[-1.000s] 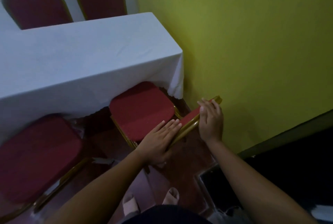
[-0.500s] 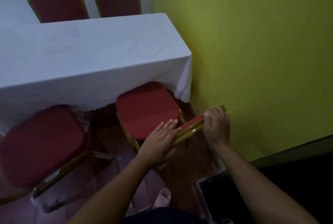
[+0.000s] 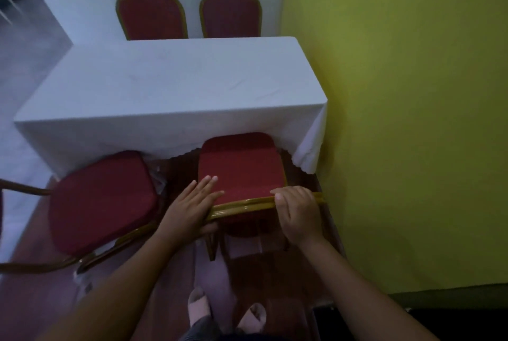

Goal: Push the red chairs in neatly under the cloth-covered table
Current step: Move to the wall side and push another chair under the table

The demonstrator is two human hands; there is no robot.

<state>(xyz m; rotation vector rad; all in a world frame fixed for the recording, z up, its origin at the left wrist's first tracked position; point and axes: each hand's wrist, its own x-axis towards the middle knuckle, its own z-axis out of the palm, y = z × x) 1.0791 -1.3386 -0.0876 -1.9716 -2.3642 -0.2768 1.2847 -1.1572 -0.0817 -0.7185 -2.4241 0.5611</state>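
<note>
A red chair [image 3: 239, 167] with a gold frame stands square to the table with the white cloth [image 3: 170, 85], the front of its seat under the cloth's edge. My left hand [image 3: 189, 208] grips the left end of its gold backrest top, fingers spread over the seat side. My right hand [image 3: 297, 211] is closed over the right end of the same rail. A second red chair [image 3: 101, 200] stands to the left, turned at an angle, its seat mostly outside the table.
Two more red chairs [image 3: 152, 13] [image 3: 231, 12] stand at the table's far side against a white wall. A yellow-green wall [image 3: 412, 121] runs close along the right. My slippered feet [image 3: 199, 306] are on the reddish floor behind the chair.
The chair in my hands has turned from an angle to square with the table and slid further under the cloth. The view has swung so the whole table shows.
</note>
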